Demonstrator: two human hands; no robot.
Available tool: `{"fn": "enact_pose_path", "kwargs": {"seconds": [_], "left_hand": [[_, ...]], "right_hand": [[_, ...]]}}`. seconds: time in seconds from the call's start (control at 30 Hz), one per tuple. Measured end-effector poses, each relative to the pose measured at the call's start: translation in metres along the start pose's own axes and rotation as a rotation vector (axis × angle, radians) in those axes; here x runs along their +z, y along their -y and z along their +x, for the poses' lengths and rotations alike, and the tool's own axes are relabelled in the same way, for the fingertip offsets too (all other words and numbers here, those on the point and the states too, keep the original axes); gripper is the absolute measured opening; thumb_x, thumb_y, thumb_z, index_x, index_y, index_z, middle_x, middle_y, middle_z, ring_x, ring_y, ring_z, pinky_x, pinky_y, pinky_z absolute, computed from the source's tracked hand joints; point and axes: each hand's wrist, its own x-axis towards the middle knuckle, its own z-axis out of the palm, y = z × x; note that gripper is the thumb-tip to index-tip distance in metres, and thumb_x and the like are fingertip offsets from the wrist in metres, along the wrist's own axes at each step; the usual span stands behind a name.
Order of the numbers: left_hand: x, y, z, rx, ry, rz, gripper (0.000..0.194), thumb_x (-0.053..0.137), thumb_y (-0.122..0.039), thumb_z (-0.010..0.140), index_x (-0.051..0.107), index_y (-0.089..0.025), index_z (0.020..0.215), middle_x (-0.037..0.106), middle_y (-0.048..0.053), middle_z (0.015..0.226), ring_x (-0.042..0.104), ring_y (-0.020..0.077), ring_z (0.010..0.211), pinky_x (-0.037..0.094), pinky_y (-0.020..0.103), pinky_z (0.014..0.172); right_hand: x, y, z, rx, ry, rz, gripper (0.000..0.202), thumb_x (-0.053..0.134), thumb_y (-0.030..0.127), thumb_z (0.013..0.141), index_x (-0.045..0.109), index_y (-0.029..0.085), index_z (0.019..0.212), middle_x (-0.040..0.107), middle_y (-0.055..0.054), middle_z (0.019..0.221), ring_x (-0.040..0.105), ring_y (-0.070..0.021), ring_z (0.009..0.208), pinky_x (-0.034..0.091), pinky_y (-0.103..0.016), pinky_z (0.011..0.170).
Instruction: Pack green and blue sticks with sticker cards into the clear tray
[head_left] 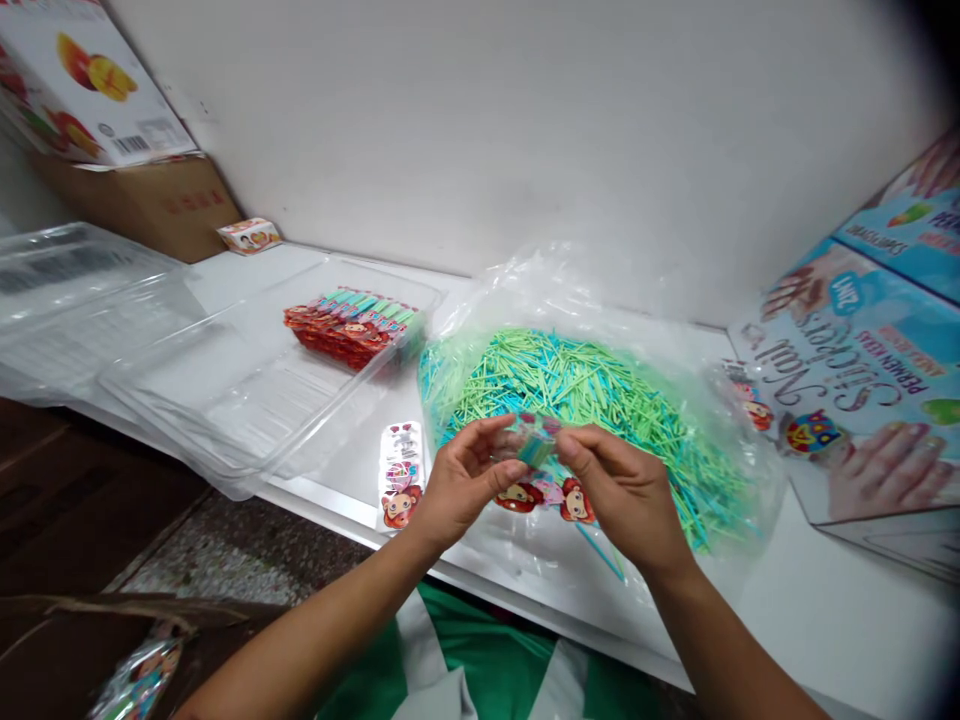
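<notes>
Between my two hands is a small clear printed packet (534,447) with green and blue sticks showing inside. My left hand (466,482) pinches it on one side, fingers curled round the edge. On the other side my right hand (628,492) grips its corner between thumb and finger. Just behind them, a large open plastic bag (540,280) holds a heap of thin green and blue sticks (585,375). Under my hands lie printed packets with a red-haired cartoon figure (576,500), partly covered. A loose blue stick (602,552) lies on the table near my right hand.
Left of the bag, a clear plastic tray (247,465) contains a stack of filled packets (349,325). Another printed packet (401,475) lies by the table's front edge. More clear trays (67,300) and cartons (172,200) stand at left, a Nail Stickers box (870,380) at right.
</notes>
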Motion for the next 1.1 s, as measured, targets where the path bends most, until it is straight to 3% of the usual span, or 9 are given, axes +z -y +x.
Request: {"fn": "enact_pose_path", "kwargs": {"seconds": [0.2,0.3,0.43,0.5,0.57,0.7,0.83,0.97,1.1], "left_hand": [[-0.001,0.005,-0.002,-0.023,-0.042,0.078,0.015,0.069,-0.026,0.076,0.062,-0.016,0.084,0.062,0.0,0.077,0.058,0.0092,0.071,0.047,0.02,0.066],[-0.004,-0.001,-0.003,0.02,-0.11,0.155,0.015,0.068,-0.029,0.077,0.061,-0.016,0.077,0.058,-0.003,0.067,0.053,0.007,0.06,0.044,0.017,0.057],[-0.028,-0.048,0.014,0.277,-0.307,0.353,0.016,0.069,-0.031,0.075,0.064,-0.017,0.081,0.062,-0.001,0.072,0.057,0.0098,0.064,0.048,0.02,0.062],[-0.054,-0.083,0.037,0.479,-0.427,0.488,0.017,0.069,-0.031,0.074,0.063,-0.018,0.082,0.063,0.0,0.075,0.057,0.0107,0.065,0.048,0.021,0.062],[-0.086,-0.114,0.068,0.556,-0.533,0.644,0.017,0.068,-0.03,0.073,0.062,-0.018,0.083,0.062,0.0,0.076,0.057,0.0108,0.065,0.048,0.021,0.061],[-0.151,-0.141,0.138,0.323,-0.612,0.988,0.028,0.064,-0.026,0.074,0.059,-0.016,0.1,0.058,-0.001,0.069,0.055,0.0118,0.059,0.046,0.022,0.056],[-0.195,-0.127,0.192,0.083,-0.578,1.275,0.039,0.063,-0.028,0.073,0.056,-0.016,0.109,0.062,0.002,0.076,0.059,0.0152,0.064,0.047,0.025,0.06],[-0.209,-0.106,0.219,-0.046,-0.471,1.54,0.045,0.06,-0.033,0.075,0.053,-0.016,0.116,0.066,0.006,0.088,0.062,0.0183,0.072,0.046,0.027,0.066],[-0.206,-0.093,0.221,-0.051,-0.396,1.647,0.046,0.059,-0.032,0.075,0.054,-0.015,0.117,0.067,0.01,0.092,0.061,0.0256,0.088,0.044,0.032,0.079]], "right_hand": [[0.005,0.0,0.009,0.057,-0.027,0.092,0.016,0.058,0.033,0.087,0.068,0.022,0.084,0.066,0.0,0.079,0.061,-0.0149,0.075,0.048,-0.027,0.071],[0.006,0.002,0.011,0.084,-0.006,0.123,0.019,0.056,0.036,0.088,0.068,0.022,0.09,0.067,-0.001,0.079,0.062,-0.0147,0.075,0.05,-0.027,0.071],[-0.004,0.001,0.014,0.113,-0.056,0.09,0.022,0.054,0.038,0.089,0.067,0.023,0.098,0.07,-0.002,0.081,0.063,-0.0146,0.077,0.051,-0.027,0.071],[-0.01,-0.001,0.015,0.116,-0.084,0.058,0.021,0.054,0.038,0.088,0.067,0.023,0.096,0.069,-0.001,0.079,0.062,-0.0138,0.074,0.05,-0.026,0.068],[-0.014,-0.005,0.013,0.133,-0.092,0.038,0.021,0.055,0.038,0.088,0.067,0.023,0.096,0.068,-0.001,0.077,0.062,-0.0134,0.072,0.05,-0.025,0.067],[-0.018,-0.014,0.008,0.204,-0.056,-0.019,0.024,0.053,0.041,0.088,0.066,0.022,0.097,0.068,-0.002,0.078,0.063,-0.0148,0.074,0.05,-0.026,0.067],[-0.024,-0.019,0.005,0.266,-0.048,-0.092,0.027,0.053,0.043,0.088,0.065,0.021,0.098,0.068,-0.003,0.079,0.063,-0.0158,0.075,0.05,-0.026,0.065],[-0.03,-0.021,0.005,0.281,-0.04,-0.155,0.027,0.052,0.043,0.088,0.065,0.021,0.098,0.067,-0.002,0.078,0.061,-0.0149,0.074,0.049,-0.026,0.067],[-0.032,-0.025,0.004,0.324,-0.019,-0.179,0.028,0.052,0.044,0.088,0.065,0.022,0.1,0.068,-0.002,0.08,0.062,-0.0154,0.076,0.05,-0.026,0.068]]}}
